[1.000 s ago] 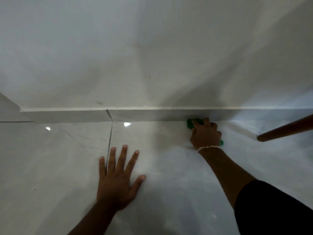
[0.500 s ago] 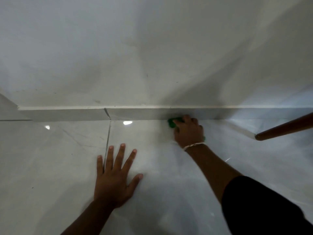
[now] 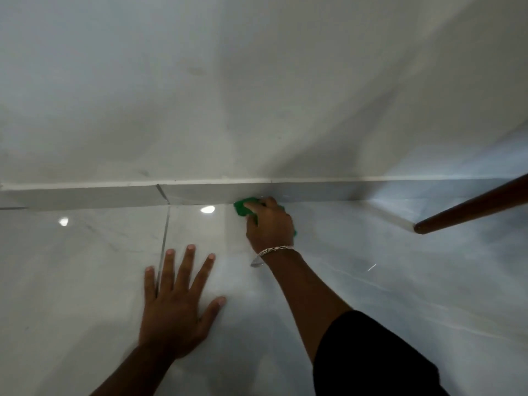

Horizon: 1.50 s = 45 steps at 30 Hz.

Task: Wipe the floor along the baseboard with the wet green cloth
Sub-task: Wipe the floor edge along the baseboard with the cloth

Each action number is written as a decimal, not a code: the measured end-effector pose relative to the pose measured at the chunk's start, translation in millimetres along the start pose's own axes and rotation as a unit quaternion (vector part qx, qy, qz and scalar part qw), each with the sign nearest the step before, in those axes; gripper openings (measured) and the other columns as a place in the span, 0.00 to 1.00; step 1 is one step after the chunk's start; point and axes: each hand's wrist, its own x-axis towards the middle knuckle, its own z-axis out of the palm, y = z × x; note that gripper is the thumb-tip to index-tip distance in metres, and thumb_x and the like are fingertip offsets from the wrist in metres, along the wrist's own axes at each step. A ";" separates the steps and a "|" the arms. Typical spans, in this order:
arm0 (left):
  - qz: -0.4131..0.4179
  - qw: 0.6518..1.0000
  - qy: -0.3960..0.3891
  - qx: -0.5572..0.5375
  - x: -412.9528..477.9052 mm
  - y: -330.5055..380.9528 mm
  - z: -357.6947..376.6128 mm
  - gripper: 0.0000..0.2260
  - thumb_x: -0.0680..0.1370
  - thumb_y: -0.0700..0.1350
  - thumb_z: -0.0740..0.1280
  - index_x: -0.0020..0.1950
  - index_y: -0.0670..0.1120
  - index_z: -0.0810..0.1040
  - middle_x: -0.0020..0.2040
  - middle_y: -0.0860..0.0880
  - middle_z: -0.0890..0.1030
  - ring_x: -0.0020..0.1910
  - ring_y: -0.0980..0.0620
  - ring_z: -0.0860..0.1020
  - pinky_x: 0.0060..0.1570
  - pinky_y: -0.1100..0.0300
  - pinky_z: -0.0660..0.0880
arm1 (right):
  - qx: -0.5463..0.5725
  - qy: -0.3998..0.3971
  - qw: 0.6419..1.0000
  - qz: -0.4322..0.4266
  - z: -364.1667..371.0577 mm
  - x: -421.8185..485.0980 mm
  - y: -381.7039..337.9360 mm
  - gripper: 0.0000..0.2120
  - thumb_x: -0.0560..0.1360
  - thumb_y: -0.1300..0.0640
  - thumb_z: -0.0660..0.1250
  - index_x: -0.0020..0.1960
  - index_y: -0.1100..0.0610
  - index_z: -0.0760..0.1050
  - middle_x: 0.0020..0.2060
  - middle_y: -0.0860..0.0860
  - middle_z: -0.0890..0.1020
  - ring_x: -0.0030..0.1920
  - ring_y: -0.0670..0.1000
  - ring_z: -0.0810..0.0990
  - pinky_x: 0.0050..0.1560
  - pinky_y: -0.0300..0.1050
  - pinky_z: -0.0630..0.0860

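Against the grey tiled baseboard (image 3: 85, 195), the right hand (image 3: 270, 224) was closed on the crumpled green cloth (image 3: 243, 207); the left hand (image 3: 174, 310) lay flat, fingers spread, on the glossy white floor (image 3: 371, 281).

A plain white wall (image 3: 257, 81) fills the upper half of the view, faintly smudged and crossed by soft shadows. Along its foot runs a pale grey baseboard (image 3: 85, 195) with a white top edge and a slanted joint left of centre. Below lies a glossy light marble-look floor (image 3: 400, 281), cut by a dark grout line (image 3: 164, 238) and showing two bright ceiling-light reflections (image 3: 207, 209). A brown wooden furniture leg (image 3: 471, 208) slants in from the right.
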 end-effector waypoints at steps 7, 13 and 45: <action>-0.001 1.000 0.003 -0.002 0.4 0.0 -0.2 0.34 0.76 0.70 0.49 0.81 0.59 0.52 0.83 0.47 0.53 0.81 0.39 0.49 0.74 0.30 0.54 | 0.075 0.235 0.926 0.286 -48.6 6.7 69.8 0.15 0.74 0.60 0.65 0.60 0.53 0.76 0.60 0.60 0.74 0.51 0.65 0.79 0.52 0.57 0.76; 0.003 1.000 0.008 -0.007 0.8 0.6 2.3 0.35 0.76 0.71 0.48 0.81 0.59 0.51 0.83 0.47 0.52 0.81 0.38 0.47 0.74 0.29 0.53 | 0.179 0.240 0.912 0.281 -8.5 12.9 4.5 0.12 0.70 0.62 0.67 0.53 0.59 0.71 0.53 0.60 0.75 0.49 0.64 0.78 0.45 0.54 0.76; 0.010 1.000 0.020 -0.016 1.8 -0.6 3.4 0.36 0.75 0.71 0.50 0.80 0.57 0.55 0.83 0.45 0.54 0.81 0.36 0.49 0.74 0.28 0.52 | -0.061 -0.004 0.998 0.002 36.6 -1.2 -55.3 0.22 0.63 0.57 0.51 0.44 0.54 0.83 0.46 0.60 0.81 0.44 0.66 0.81 0.41 0.57 0.81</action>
